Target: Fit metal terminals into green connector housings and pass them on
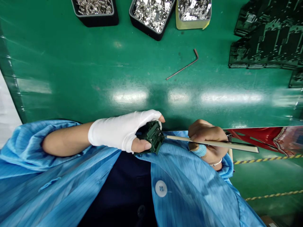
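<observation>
Gripping close against the blue coat point(184, 176), the left hand point(115, 130) in its white glove has thumb and fingers clamped round the dark green block point(155, 137), just off the table edge. Over comes the right hand point(207, 135), fingers curled tight about a pale stick point(241, 146), its thin tip right beside the block's open face; whether it touches, I can't tell. Looks like fine tip work at that face, and the next move would call for a firm left hold and a well-lined-up, gentle tip. Beyond, on the green table point(94, 63), lies a hex key point(183, 68); farther out, three bins point(149, 31) of shiny metal parts and, far right, dark green pieces point(262, 50).
</observation>
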`<state>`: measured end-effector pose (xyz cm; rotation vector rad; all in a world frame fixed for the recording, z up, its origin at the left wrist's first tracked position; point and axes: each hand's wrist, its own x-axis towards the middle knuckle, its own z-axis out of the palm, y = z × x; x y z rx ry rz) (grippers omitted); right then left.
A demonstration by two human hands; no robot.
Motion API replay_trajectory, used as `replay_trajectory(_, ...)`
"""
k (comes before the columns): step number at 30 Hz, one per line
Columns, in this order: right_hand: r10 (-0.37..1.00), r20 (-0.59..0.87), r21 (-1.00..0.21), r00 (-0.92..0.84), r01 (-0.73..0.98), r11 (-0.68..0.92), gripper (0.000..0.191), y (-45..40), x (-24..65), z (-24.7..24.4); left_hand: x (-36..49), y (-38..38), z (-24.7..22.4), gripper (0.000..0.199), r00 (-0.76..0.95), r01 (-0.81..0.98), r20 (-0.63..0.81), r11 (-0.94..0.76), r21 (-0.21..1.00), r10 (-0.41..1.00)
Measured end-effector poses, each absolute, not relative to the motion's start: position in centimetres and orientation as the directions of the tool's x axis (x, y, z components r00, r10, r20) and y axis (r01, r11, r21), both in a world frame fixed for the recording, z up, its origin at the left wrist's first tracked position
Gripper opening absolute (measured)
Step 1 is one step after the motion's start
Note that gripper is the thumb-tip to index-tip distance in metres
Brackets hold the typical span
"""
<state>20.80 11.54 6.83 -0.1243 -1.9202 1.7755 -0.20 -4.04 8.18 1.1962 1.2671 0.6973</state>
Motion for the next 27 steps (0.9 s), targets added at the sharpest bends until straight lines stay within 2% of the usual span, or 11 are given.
replay_trajectory(10,0.404,0.319,-0.948,-0.857,-0.284,0.147,0.005,11.5,20.74,6.91,-0.27,-3.97,8.23,0.054,0.227,0.197,-0.342,0.301,0.933,0.912)
replay_trajectory(21,0.296,0.421,-0.901,-0.857,-0.357,0.247,0.008,11.9,20.52,7.21,-0.23,-4.06,8.2,0.053,0.231,0.204,-0.348,0.304,0.931,0.909)
replay_trajectory(27,0.266,0.436,-0.894,-0.859,-0.381,0.235,0.01,11.93,20.75,7.1,-0.28,-3.99,8.23,0.055,0.228,0.204,-0.336,0.293,0.934,0.914)
